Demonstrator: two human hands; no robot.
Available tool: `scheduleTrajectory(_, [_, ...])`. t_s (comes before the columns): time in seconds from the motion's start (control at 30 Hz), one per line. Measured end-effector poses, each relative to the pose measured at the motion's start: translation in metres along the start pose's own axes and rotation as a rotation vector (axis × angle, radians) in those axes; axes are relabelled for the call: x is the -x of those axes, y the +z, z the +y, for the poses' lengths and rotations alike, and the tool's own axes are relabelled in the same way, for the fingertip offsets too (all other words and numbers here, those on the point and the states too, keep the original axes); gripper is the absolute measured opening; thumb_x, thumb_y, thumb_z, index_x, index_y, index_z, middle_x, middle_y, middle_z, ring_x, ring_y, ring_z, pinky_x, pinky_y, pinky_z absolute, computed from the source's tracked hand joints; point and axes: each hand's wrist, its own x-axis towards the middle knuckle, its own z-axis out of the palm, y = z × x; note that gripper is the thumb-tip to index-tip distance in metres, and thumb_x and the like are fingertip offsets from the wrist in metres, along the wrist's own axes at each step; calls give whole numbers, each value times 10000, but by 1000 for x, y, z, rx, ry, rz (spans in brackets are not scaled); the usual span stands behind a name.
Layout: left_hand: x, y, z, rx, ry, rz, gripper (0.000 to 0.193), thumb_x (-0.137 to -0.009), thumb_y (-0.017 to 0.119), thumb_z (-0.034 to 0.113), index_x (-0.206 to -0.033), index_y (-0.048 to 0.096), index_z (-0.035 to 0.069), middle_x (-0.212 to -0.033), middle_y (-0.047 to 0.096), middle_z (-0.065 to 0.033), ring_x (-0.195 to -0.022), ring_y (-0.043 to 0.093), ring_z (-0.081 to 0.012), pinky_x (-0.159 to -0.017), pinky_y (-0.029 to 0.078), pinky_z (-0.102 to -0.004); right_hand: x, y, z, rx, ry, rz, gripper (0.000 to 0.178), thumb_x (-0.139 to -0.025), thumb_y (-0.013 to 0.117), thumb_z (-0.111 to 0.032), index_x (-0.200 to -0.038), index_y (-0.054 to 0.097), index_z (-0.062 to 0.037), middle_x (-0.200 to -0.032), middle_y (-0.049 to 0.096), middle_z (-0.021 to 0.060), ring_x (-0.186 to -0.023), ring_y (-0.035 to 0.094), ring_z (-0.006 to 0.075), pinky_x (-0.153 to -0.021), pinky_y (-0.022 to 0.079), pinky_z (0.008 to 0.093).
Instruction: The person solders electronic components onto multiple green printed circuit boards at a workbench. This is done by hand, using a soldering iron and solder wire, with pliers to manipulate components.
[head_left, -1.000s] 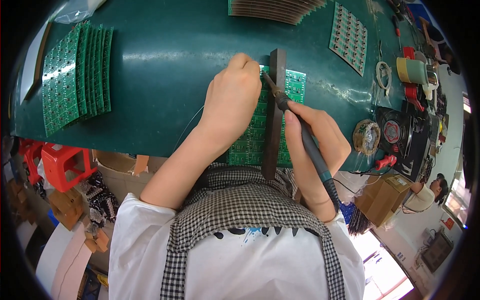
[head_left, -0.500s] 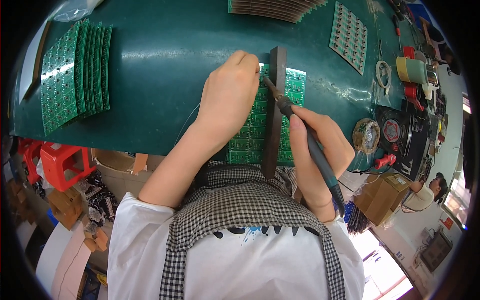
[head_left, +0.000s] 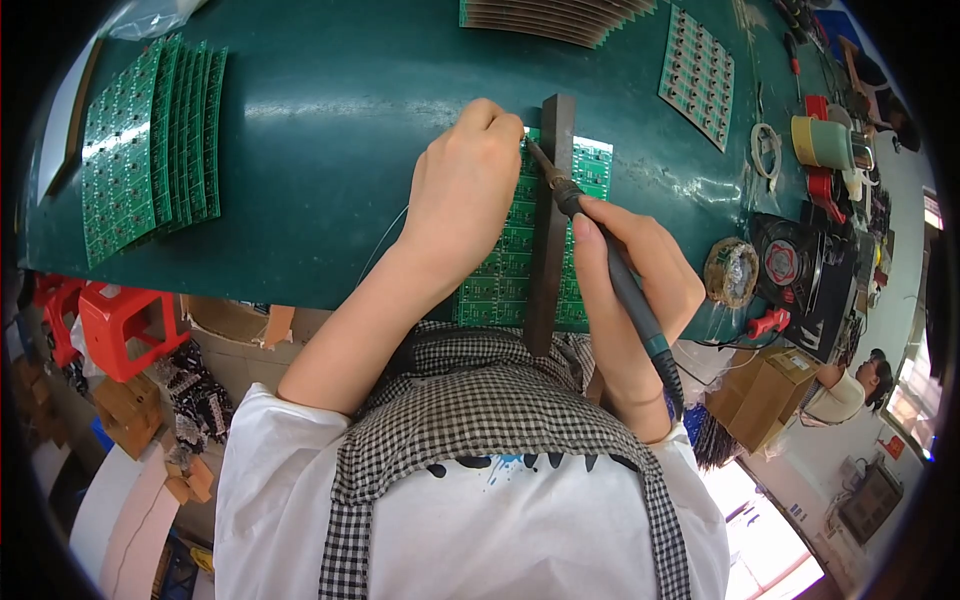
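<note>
A green printed circuit board panel lies on the table before me, with a dark metal bar across it lengthwise. My right hand grips a soldering iron like a pen. Its tip crosses over the bar and meets the panel's upper left part, close to my left fingertips. My left hand is closed in a pinch above the panel's left side. From under that hand trails a thin strand of solder wire; the pinched end is hidden by the fingers.
Green circuit boards stand in a row at the left, and more boards at the far edge. A populated panel lies far right. Nearer right are a wire coil and a fan. Red stools stand below left.
The soldering iron's tip has shifted slightly far and left along the panel, my right hand following. My left hand has edged a little to the right. The bar and panel stay put.
</note>
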Motion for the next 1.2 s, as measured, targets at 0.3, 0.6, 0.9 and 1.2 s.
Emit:
scheduleTrajectory(0.3, [5, -16, 12, 113, -108, -18, 82, -804, 630, 34, -878, 599, 20, -925, 628, -106, -802, 629, -316, -672, 498, -373, 5, -13, -8, 43, 3, -28, 164, -752, 707, 37, -911, 668, 28, -758, 651, 137, -633, 649, 225, -586, 507, 273])
scheduleTrajectory(0.6, [20, -6, 5, 79, -39, 33, 101, -790, 632, 14, -884, 593, 20, -879, 642, -111, -780, 636, -307, -670, 509, -370, 11, -10, -11, 75, -60, -41, 188, -733, 705, 57, -914, 666, 22, -749, 648, 135, -623, 654, 226, -566, 514, 277])
scheduleTrajectory(0.9, [17, -1, 6, 67, -68, 55, 89, -793, 628, 21, -879, 605, 11, -904, 645, -110, -780, 638, -304, -674, 516, -365, 9, -5, -9, 77, -69, -49, 196, -733, 708, 56, -921, 665, 18, -742, 639, 127, -609, 643, 224, -561, 507, 275])
scheduleTrajectory(1.2, [18, -2, 7, 107, -77, 59, 79, -792, 629, 26, -866, 607, 8, -917, 642, -106, -783, 638, -305, -676, 518, -368, 9, -6, -9, 69, -37, -57, 190, -744, 707, 49, -926, 664, 18, -752, 641, 130, -631, 648, 227, -575, 509, 277])
